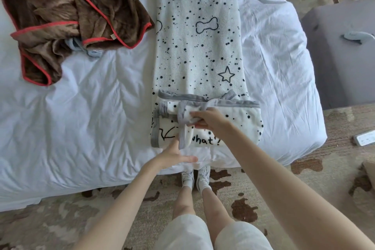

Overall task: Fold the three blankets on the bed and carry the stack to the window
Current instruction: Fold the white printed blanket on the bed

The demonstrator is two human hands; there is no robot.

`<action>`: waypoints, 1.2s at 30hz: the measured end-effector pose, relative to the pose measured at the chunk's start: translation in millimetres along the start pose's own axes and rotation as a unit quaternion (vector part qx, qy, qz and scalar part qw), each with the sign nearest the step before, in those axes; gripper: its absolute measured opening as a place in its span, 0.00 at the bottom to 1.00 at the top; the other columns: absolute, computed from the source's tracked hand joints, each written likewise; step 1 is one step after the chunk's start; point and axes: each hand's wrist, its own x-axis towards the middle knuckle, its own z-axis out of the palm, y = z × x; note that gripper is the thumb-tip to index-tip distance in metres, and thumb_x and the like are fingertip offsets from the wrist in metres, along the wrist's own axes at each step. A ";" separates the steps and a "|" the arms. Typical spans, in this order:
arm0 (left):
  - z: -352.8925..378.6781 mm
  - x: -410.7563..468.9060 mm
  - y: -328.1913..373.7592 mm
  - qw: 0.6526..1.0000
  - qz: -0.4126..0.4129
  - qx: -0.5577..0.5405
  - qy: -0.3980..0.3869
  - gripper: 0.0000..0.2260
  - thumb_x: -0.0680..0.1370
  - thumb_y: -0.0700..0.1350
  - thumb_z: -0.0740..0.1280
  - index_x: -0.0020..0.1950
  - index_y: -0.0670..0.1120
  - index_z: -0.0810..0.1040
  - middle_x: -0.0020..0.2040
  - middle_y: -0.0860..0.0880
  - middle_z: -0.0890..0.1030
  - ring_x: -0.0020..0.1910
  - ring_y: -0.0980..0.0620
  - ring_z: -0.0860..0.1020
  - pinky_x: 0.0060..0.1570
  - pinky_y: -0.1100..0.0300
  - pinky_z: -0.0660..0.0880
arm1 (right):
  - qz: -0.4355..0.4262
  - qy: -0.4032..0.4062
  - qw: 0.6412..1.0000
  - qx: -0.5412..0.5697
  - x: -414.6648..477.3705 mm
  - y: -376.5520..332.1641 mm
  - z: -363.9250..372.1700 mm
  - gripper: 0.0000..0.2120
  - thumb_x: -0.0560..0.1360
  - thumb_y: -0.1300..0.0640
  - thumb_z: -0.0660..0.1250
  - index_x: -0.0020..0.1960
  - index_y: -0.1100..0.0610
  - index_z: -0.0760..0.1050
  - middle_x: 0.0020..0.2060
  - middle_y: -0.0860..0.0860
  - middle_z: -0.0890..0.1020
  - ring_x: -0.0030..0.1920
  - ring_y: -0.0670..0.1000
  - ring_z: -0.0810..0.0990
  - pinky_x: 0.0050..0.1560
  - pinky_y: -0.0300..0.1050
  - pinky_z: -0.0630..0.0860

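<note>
1. We see the white spotted blanket (197, 42) lying as a long narrow strip down the middle of the bed (85, 119), with black dots, stars and a bone drawn on it.
2. Its near end is turned back over itself, so the fleecy side with the grey border (227, 103) and some black writing faces up, close to the edge of the bed.
3. Our right hand (207, 121) is on this turned part; its fingers (195, 116) are closed tightly on a bunched piece of the grey-edged corner.
4. Our left hand (175, 156) is at the near edge of the same blanket; the thumb lies flat on the sheet, but the other fingers are hidden under the cloth, so we cannot tell how they grip.
5. The brown blanket (67, 16) with red trim lies crumpled at the far left of the bed, well apart from the white one.
6. A pale blue cloth (93, 51) shows a little from under the brown one.
7. Beside the bed on the right stands a grey seat (341, 67), and a patterned rug (60, 225) covers the floor under our feet.
</note>
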 end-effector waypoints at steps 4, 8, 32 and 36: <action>4.6 5.4 1.7 0.968 0.091 0.011 0.234 0.16 0.79 0.50 0.66 0.57 0.38 0.74 0.45 0.46 0.78 0.44 0.44 0.79 0.39 0.63 0.72 | -0.026 -0.019 0.995 0.092 -1.9 -30.2 2.1 0.03 0.77 0.64 0.66 0.45 0.63 0.74 0.39 0.56 0.82 0.35 0.49 0.83 0.35 0.36 0.80; -27.1 8.1 9.8 0.948 0.160 -0.059 0.270 0.09 0.80 0.44 0.65 0.50 0.39 0.79 0.39 0.40 0.80 0.37 0.45 0.78 0.37 0.58 0.72 | -0.083 -0.059 0.975 0.198 3.9 -40.1 -11.0 0.05 0.79 0.63 0.63 0.48 0.65 0.75 0.46 0.58 0.82 0.42 0.49 0.84 0.43 0.38 0.81; -59.0 19.4 2.9 0.890 0.197 0.122 0.394 0.21 0.82 0.45 0.63 0.32 0.49 0.59 0.23 0.54 0.60 0.21 0.55 0.60 0.23 0.60 0.57 | -0.107 0.277 0.755 -0.584 21.6 28.0 -128.1 0.05 0.71 0.65 0.67 0.46 0.59 0.78 0.41 0.54 0.80 0.48 0.59 0.79 0.58 0.49 0.63; -73.6 5.4 8.8 0.799 0.271 0.215 0.492 0.16 0.80 0.43 0.66 0.36 0.47 0.63 0.24 0.60 0.55 0.19 0.62 0.56 0.22 0.68 0.51 | -0.229 0.318 0.760 -0.518 27.6 13.0 -126.7 0.02 0.71 0.64 0.67 0.43 0.60 0.76 0.38 0.53 0.77 0.41 0.58 0.75 0.54 0.49 0.65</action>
